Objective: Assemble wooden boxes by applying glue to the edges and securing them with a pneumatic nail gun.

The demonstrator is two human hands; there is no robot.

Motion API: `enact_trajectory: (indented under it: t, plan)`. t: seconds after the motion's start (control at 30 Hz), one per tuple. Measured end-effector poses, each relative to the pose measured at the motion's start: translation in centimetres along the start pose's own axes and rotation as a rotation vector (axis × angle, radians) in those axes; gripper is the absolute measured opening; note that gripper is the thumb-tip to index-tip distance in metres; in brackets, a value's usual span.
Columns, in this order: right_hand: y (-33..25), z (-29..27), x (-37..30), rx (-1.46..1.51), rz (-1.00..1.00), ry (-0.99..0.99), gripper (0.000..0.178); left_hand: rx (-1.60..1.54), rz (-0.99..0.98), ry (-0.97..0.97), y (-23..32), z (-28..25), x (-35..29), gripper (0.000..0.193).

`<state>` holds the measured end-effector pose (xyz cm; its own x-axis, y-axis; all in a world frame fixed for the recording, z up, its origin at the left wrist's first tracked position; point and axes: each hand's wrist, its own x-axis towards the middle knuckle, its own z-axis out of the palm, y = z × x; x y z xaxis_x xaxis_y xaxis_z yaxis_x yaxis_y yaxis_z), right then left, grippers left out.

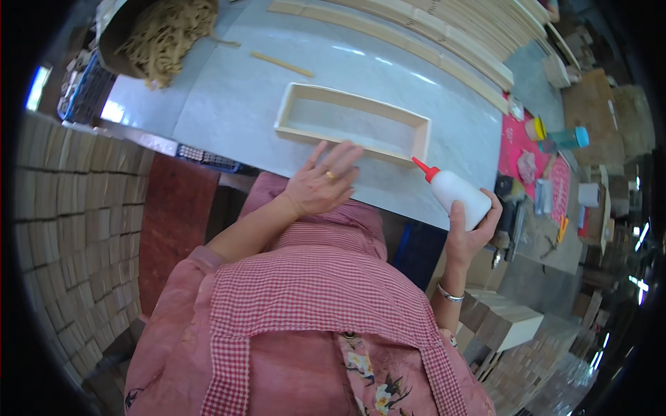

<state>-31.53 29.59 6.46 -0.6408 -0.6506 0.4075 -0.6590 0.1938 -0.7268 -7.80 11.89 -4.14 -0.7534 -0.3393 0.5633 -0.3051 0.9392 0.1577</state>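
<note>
A long rectangular wooden frame [352, 142] lies on the pale table, with the tabletop showing inside it. My left hand [325, 179] is at its near side, fingers stretched out and a little blurred, holding nothing; whether the fingertips touch the wood I cannot tell. In my right hand [477, 232] is a white squeeze bottle [461, 197] with a red pointed nozzle. The bottle is tilted, and its tip is beside the near right corner of the frame.
Long wooden strips [458, 62] lie along the table's far side. A thin wooden stick [281, 64] is beyond the frame. At far left a container holds tangled tan bands [170, 38]. On the right, a pink sheet [512, 142] bears jars. Wood pieces [76, 229] are stacked at left.
</note>
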Motion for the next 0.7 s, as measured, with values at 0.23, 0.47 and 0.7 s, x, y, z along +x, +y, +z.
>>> enact_trajectory:
  t: [0.23, 0.47, 0.7]
  plan:
    - [-6.4, 9.5, -1.3, 0.458, 0.148, -0.216, 0.056, -0.055, 0.019, -0.115, -0.4, 0.6, -0.5, 0.029]
    - [-8.1, 15.3, -0.8, 0.482, -0.065, -0.305, 0.058, -0.082, 0.102, 0.088, -0.8, 2.5, -1.2, 0.029]
    - [-8.0, 14.2, -0.6, 0.411, -0.072, -0.281, 0.057, -0.111, 0.081, 0.031, -0.7, 2.5, -1.4, 0.032]
